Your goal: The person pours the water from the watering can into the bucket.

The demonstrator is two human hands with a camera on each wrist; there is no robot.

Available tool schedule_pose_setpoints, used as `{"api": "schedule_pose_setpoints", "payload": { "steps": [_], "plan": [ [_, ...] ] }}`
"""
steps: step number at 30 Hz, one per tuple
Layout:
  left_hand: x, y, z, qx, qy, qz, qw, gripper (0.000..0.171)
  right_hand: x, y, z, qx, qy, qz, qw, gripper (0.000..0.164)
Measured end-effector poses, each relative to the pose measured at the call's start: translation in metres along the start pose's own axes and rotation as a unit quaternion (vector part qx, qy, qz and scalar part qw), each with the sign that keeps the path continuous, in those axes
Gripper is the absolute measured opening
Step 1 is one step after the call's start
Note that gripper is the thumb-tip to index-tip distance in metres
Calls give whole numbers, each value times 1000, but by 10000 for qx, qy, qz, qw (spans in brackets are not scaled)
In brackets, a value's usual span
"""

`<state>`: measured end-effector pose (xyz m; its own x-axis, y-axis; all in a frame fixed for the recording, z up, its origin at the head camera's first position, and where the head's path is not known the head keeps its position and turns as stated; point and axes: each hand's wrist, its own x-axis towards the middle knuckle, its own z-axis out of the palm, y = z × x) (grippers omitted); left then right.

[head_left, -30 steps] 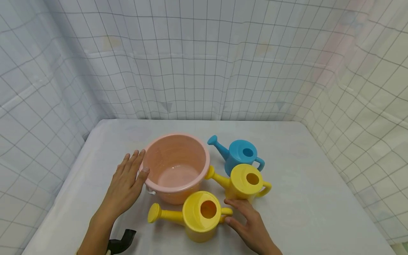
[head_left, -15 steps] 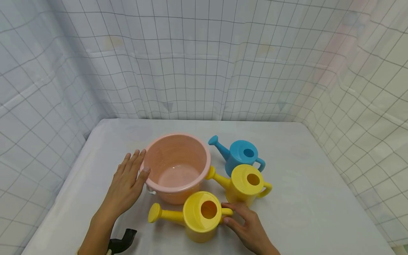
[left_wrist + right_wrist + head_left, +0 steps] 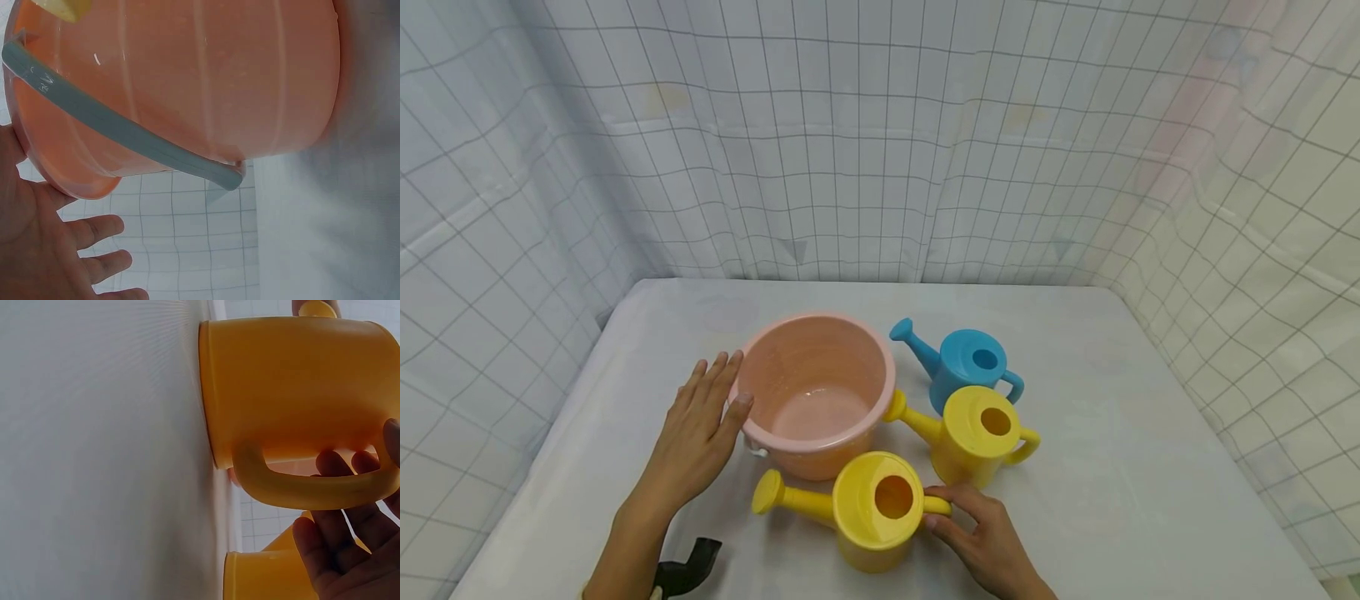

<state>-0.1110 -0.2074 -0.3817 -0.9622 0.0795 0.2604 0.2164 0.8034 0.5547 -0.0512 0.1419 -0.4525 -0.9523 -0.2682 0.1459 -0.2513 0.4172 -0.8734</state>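
Observation:
In the head view, my right hand (image 3: 985, 533) grips the handle of the front yellow watering can (image 3: 868, 550), whose spout points left. The right wrist view shows fingers (image 3: 337, 531) passing through the loop of its handle (image 3: 300, 490), with the thumb at the upper end. My left hand (image 3: 692, 437) lies with straight fingers against the left rim of a pink bucket (image 3: 808, 446). Seen from the left wrist, the fingers spread beside the rim, and the bail handle (image 3: 137, 137) hangs across the bucket's ribbed wall.
Behind the gripped can stands a second yellow watering can (image 3: 962, 450), its spout at the bucket's right side. A blue watering can (image 3: 951, 379) is farther back. A black curved piece (image 3: 688, 575) shows by my left forearm. Checked white curtains (image 3: 865, 167) enclose the white table (image 3: 1112, 467).
The right fingers have closed on the front can's handle. That can has shifted slightly right, its spout end tipping up a little. My left hand and the bucket have stayed put.

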Motion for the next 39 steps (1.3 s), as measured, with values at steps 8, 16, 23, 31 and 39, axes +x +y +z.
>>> {"api": "schedule_pose_setpoints", "payload": {
  "steps": [8,16,23,31,39],
  "plan": [
    [1,0,0,-18,5,10,10000,57,0,-3,-3,340,-136,447,9983,22],
    [2,0,0,15,34,1,10000,57,-1,0,-5,789,-353,556,9947,22],
    [2,0,0,33,7,-28,10000,57,-2,4,-4,1402,-432,616,9873,23],
    [1,1,0,32,-17,-42,10000,57,-6,6,-2,1786,-308,637,9814,24],
    [1,1,0,16,41,-21,10000,56,-8,10,-3,2452,-189,27,9693,24]
  ]
}}
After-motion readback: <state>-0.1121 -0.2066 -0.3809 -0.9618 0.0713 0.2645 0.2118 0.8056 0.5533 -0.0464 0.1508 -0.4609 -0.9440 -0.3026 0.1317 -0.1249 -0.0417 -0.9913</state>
